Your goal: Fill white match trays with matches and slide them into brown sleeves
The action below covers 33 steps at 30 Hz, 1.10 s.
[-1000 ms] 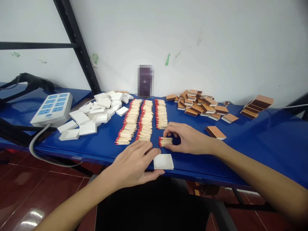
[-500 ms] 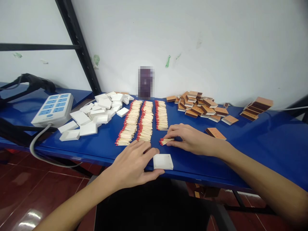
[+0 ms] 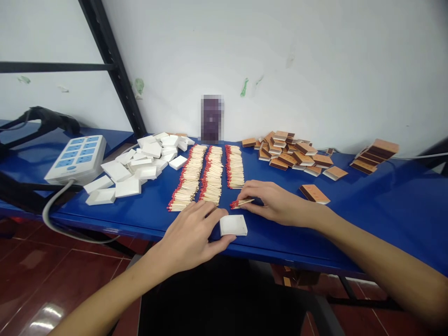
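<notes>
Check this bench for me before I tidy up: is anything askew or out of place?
One brown matchbox lies alone, apart from the brown pile. The right hand holds a small match bundle angled against the straight rows.

Both forearms are bare to the frame's edge, no sleeves showing. The left hand [image 3: 191,235] and right hand [image 3: 276,203] seem ringless; fingers [image 3: 250,189] slim, nails short.

Dark upright object [image 3: 212,118] against the wall behind the match rows [image 3: 210,172] is pixelated, can't identify. Right hand [image 3: 276,203] covers the tail ends of its match bundle [image 3: 241,203]; count unreadable. Sleeve [image 3: 314,193] print too small. Black strap [image 3: 42,116] left of rows cut by frame edge.
</notes>
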Motion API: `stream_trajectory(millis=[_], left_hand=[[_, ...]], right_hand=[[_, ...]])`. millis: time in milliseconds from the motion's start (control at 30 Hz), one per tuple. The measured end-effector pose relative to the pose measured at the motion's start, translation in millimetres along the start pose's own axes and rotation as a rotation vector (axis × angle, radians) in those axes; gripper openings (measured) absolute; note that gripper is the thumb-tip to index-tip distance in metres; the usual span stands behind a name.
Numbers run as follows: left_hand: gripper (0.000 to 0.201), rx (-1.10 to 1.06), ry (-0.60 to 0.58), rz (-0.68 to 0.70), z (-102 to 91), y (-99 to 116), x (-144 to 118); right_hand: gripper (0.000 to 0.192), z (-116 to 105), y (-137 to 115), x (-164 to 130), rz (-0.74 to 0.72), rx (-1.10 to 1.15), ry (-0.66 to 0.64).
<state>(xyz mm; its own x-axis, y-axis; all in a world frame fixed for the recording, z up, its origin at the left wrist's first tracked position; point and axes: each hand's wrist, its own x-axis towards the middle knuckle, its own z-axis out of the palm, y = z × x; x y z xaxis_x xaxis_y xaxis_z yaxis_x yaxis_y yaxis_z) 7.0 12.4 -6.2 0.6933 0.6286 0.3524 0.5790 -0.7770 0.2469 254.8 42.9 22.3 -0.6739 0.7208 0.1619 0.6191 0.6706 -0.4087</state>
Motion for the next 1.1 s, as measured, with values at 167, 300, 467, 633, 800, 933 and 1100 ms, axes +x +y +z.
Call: stream_trajectory(millis=[167, 300, 467, 633, 800, 933, 1100], left_hand=[[0.032, -0.008, -0.001, -0.019, -1.2, -0.3, 0.3], [0.031, 0.0, 0.022, -0.006, -0.7, 0.1, 0.1], [0.032, 0.01, 0.036, -0.008, 1.3, -0.8, 1.1], [0.033, 0.014, 0.049, -0.01, 3.1, -1.5, 1.3], [0.033, 0.009, 0.051, -0.009, 3.3, -1.1, 0.8], [0.031, 0.01, 0.05, -0.008, 2.7, -0.2, 0.6], [0.03, 0.012, 0.046, -0.009, 2.2, -0.4, 0.6]], right_hand=[[0.018, -3.2, -10.3, 1.0, -0.045, 0.076, 0.062], [0.013, -0.7, -19.8, 0.0, -0.112, 0.128, 0.027], [0.015, 5.4, -24.9, 0.0, -0.095, 0.115, -0.013], [0.015, 5.1, -26.8, 1.6, -0.083, 0.129, 0.021], [0.012, 3.1, -27.3, 1.0, -0.1, 0.153, 0.023], [0.014, 1.9, -24.8, -0.6, -0.115, 0.195, 0.044], [0.011, 1.0, -22.7, -1.2, -0.143, 0.237, 0.079]])
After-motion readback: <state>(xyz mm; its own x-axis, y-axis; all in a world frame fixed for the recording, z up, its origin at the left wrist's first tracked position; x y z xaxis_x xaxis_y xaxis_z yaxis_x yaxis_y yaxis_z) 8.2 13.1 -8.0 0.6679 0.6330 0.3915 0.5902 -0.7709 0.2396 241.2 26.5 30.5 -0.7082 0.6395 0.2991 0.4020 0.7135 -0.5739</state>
